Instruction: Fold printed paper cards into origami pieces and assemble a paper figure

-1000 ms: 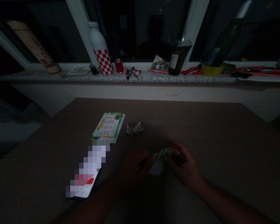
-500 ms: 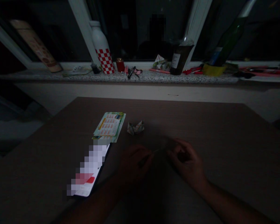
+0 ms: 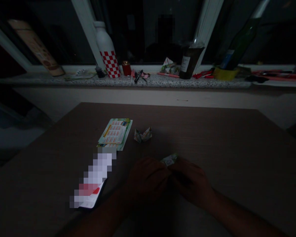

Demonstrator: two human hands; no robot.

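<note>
The scene is very dark. My left hand [image 3: 148,177] and my right hand [image 3: 191,182] meet over the brown table [image 3: 224,141], fingers pinched together on a small folded piece of printed paper [image 3: 169,160] that pokes out above them. Most of that paper is hidden by my fingers. A finished folded paper shape [image 3: 143,135] lies further back on the table. Left of it sits a small stack of printed leaflets [image 3: 115,132].
A lit phone [image 3: 92,184] lies at the left front. The stone sill [image 3: 128,81] behind carries a red-and-white checked bottle [image 3: 108,51], a dark jar [image 3: 189,59], a green bottle [image 3: 239,39], yellow tape [image 3: 223,74], pens and small clutter.
My hands have drawn together and nearer to me. The paper, nearly unseen half a second ago, now shows between my fingertips.
</note>
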